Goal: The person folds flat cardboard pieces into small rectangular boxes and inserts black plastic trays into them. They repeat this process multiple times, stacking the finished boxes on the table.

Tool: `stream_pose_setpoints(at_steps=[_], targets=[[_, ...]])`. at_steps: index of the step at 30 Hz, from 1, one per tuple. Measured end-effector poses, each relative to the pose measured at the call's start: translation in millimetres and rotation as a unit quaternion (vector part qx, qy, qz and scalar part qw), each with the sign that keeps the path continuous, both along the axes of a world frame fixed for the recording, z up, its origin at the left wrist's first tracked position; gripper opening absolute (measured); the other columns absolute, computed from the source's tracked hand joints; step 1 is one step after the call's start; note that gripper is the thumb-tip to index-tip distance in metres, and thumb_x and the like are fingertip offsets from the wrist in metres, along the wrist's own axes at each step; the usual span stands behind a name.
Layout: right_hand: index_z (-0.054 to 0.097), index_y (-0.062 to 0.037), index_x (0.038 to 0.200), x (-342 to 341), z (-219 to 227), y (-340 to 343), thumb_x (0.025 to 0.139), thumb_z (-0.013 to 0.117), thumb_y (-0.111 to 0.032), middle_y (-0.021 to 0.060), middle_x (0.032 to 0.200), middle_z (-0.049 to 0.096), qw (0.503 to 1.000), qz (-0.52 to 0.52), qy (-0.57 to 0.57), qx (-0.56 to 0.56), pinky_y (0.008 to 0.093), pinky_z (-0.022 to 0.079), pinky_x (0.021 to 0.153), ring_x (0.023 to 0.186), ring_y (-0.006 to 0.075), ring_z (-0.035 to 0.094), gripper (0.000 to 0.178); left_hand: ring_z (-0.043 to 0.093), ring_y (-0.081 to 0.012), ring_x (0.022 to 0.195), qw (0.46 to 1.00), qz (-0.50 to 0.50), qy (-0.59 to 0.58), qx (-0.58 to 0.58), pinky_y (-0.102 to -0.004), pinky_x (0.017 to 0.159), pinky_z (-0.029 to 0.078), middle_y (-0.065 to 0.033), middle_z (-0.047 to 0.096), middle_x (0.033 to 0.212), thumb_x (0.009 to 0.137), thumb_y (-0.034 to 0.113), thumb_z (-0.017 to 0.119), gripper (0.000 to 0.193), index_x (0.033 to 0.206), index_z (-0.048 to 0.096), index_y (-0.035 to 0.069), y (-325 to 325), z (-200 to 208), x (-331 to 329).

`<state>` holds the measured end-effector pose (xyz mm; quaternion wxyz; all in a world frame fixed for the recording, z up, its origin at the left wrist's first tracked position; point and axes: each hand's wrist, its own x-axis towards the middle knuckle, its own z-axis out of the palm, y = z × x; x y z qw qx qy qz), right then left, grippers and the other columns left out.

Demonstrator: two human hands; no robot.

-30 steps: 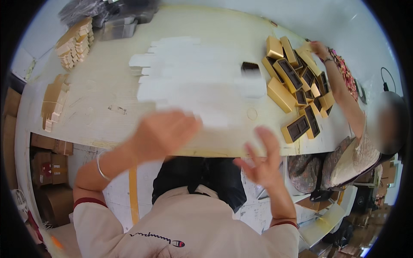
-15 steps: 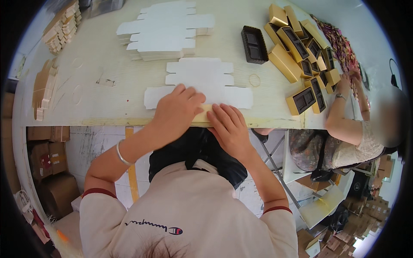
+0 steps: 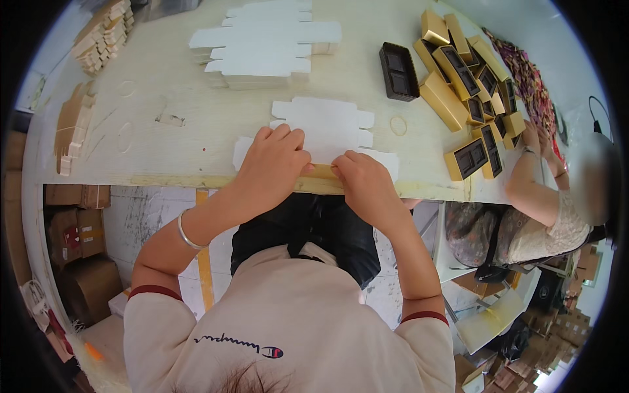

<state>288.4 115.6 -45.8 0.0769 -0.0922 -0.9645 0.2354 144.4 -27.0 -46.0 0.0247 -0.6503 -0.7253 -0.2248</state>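
A flat white die-cut cardboard box blank (image 3: 327, 128) lies at the near edge of the pale table (image 3: 164, 98). Its near flap is turned up, showing a gold inner side (image 3: 322, 172). My left hand (image 3: 270, 164) presses on the blank's near left part, fingers bent over the fold. On the near right part my right hand (image 3: 367, 183) pinches the same folded gold flap. Both hands touch the blank at the table's front edge.
A stack of white blanks (image 3: 265, 39) lies farther back. A dark plastic tray (image 3: 398, 71) and several gold boxes (image 3: 468, 85) sit at the right, where another person's arm (image 3: 531, 183) rests. A rubber band (image 3: 398, 126) lies nearby. Folded tan pieces (image 3: 101, 36) are stacked far left.
My hands came down from in front of the camera onto the blank at the table edge. The near flap is now folded up, showing gold.
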Motion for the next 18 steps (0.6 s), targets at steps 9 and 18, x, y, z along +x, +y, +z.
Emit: stream_pose_setpoints(at_steps=[9, 18], targets=[[0.054, 0.0006, 0.120, 25.7, 3.7, -40.0, 0.089, 0.059, -0.004, 0.0169, 0.106, 0.061, 0.885, 0.018, 0.038, -0.464, 0.0318, 0.048, 0.080, 0.088, 0.0318, 0.058, 0.032, 0.062, -0.0339, 0.078, 0.953, 0.134, -0.254, -0.093, -0.0391, 0.069, 0.049, -0.0143, 0.062, 0.097, 0.085, 0.030, 0.066, 0.033, 0.103, 0.060, 0.003, -27.6, 17.4, 26.6], [0.061, -0.0067, 0.113, 66.4, -9.9, -9.9, 0.070, 0.072, -0.012, 0.0150, 0.127, 0.055, 0.983, 0.138, 0.068, 0.099, 0.0504, 0.038, 0.100, 0.120, 0.0321, 0.051, 0.045, 0.059, -0.0295, 0.081, 0.975, -0.003, -0.202, -0.093, -0.0385, 0.069, 0.047, -0.0082, 0.060, 0.094, 0.084, 0.003, 0.056, 0.016, 0.099, 0.055, 0.006, -0.9, 6.7, -27.8]])
